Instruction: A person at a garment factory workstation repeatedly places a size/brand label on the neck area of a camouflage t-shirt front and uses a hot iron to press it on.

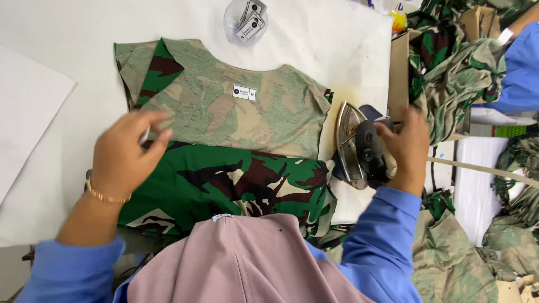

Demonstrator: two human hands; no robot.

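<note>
White padded table [67,50] lay open left of the folded camouflage shirt [224,112]; a metal iron [353,146] and cardboard box [398,73] blocked the right.

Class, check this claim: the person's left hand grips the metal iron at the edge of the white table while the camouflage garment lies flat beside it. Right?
Not quite. The head view shows the right hand gripping the metal iron; the left hand is over the camouflage garment on the white table.

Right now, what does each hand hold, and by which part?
Right hand grips the iron by its dark handle. Left hand pinches something small and pale; unclear what.
</note>
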